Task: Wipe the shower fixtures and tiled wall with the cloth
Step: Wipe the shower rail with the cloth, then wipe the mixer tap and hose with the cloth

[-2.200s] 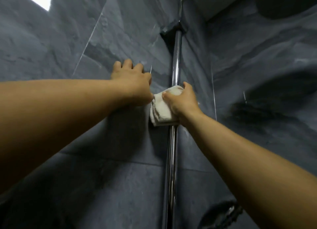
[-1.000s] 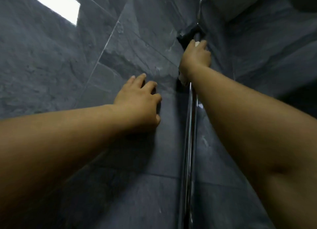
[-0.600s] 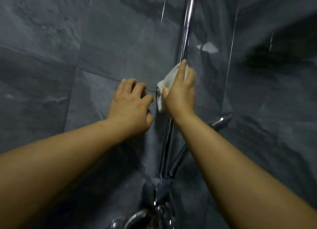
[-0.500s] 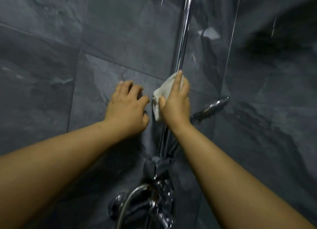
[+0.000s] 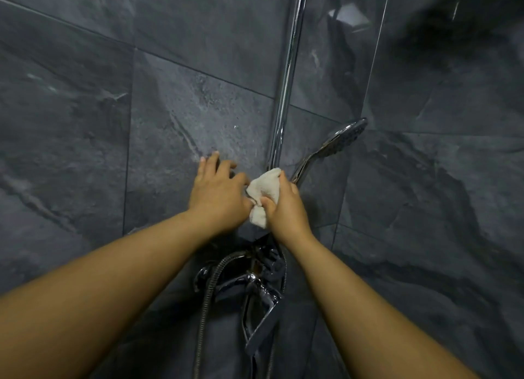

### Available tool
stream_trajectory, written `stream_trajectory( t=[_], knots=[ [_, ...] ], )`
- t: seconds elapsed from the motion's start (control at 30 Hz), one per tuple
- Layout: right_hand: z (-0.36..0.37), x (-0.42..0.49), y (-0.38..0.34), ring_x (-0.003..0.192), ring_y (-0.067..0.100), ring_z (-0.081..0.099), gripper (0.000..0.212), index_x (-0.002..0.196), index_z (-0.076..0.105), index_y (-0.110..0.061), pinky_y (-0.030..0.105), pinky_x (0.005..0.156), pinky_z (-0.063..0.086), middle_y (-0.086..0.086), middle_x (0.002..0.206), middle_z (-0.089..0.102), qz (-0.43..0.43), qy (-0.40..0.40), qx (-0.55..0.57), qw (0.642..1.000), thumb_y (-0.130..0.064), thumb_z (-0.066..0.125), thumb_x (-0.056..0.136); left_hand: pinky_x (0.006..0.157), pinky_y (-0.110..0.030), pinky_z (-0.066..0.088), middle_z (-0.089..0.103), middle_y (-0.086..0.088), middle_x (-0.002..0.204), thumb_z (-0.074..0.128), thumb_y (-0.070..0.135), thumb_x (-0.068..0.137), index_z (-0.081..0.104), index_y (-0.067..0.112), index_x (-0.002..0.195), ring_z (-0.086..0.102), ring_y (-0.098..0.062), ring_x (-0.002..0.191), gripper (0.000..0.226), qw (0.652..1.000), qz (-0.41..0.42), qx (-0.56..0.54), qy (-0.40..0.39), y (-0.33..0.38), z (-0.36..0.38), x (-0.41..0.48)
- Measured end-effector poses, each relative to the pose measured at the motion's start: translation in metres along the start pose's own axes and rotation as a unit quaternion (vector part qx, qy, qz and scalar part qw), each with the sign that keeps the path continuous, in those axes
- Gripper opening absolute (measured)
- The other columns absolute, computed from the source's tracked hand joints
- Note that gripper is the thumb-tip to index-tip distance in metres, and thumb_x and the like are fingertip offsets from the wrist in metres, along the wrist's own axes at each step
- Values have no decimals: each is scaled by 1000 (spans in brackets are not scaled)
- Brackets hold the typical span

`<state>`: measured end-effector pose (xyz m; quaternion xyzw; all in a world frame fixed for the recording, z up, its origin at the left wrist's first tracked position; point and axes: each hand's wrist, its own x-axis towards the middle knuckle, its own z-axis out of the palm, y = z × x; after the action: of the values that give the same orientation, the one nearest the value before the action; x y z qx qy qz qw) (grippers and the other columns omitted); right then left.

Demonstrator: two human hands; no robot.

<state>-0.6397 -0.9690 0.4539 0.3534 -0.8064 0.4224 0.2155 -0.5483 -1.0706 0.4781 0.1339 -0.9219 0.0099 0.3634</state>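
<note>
Right grip (image 5: 286,208) clutches cloth (image 5: 265,187) against rail (image 5: 286,80); left grip (image 5: 218,197) touches wall (image 5: 184,109).

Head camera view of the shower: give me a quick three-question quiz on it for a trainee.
1. True or false: the handheld shower head sits to the right of the chrome rail.
2. The right hand presses the cloth against: A the shower head, B the rail, C nothing at all.
3. Fill the blank: the left hand rests on the ____.

Key: 1 true. 2 B. 3 tiled wall.
</note>
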Motion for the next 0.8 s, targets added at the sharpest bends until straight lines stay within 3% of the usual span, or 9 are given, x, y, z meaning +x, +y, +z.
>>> stream_trajectory(
  t=[0.1, 0.2, 0.37, 0.5, 0.63, 0.7, 0.8],
  knots=[
    [-6, 1, 9, 123, 22, 44, 60, 146, 29, -14, 17, 89, 32, 11, 141, 37, -18, -28, 30, 999, -11, 54, 91, 116, -41, -1, 30, -5, 147, 45, 35, 90, 47, 24, 131, 9, -29, 141, 43, 1000, -7, -15, -1, 10, 4, 3],
    [-19, 3, 22, 118, 14, 46, 53, 140, 41, -13, 5, 84, 32, 10, 135, 45, -60, -60, 78, 993, -5, 55, 89, 112, -36, 18, 37, -4, 141, 44, 30, 91, 47, 23, 131, 22, -26, 134, 41, 998, -28, -55, 4, 19, 5, 11],
    [-46, 0, 44, 122, 5, 44, 51, 135, 45, -13, 5, 96, 31, -1, 133, 47, -124, -128, 149, 973, -4, 57, 87, 98, -30, 35, 54, -10, 123, 46, 22, 94, 56, 15, 122, 47, -25, 117, 31, 974, -20, -204, 94, 46, -5, 32],
    [-62, -5, 59, 102, -14, 54, 44, 124, 48, -26, 2, 86, 37, -11, 119, 58, -105, -141, 240, 955, -1, 57, 89, 84, -18, 36, 59, -5, 119, 44, 25, 97, 54, 13, 123, 54, -13, 105, 31, 948, 2, -308, 87, 77, -14, 49],
    [-83, -10, 73, 88, -6, 63, 38, 108, 56, -27, 10, 77, 47, -12, 98, 68, -81, -136, 362, 919, 3, 59, 86, 105, -24, 34, 51, -4, 135, 53, 43, 90, 43, 16, 135, 49, -12, 121, 53, 893, -13, -450, -9, 98, -13, 66],
    [-96, -11, 84, 87, 7, 66, 35, 106, 60, -21, 19, 75, 53, -4, 94, 72, -54, -96, 439, 892, -1, 67, 78, 110, -32, 32, 52, -1, 134, 54, 52, 84, 46, 20, 133, 48, -13, 125, 59, 877, -21, -478, -38, 101, -9, 72],
    [-113, 1, 93, 85, 13, 65, 26, 111, 58, -11, 22, 73, 54, 5, 99, 68, 11, 95, 557, 825, -7, 57, 85, 111, -36, 32, 54, 6, 131, 39, 48, 95, 49, 28, 127, 49, -10, 122, 39, 866, -4, -495, -65, 102, -8, 72]
  ],
)
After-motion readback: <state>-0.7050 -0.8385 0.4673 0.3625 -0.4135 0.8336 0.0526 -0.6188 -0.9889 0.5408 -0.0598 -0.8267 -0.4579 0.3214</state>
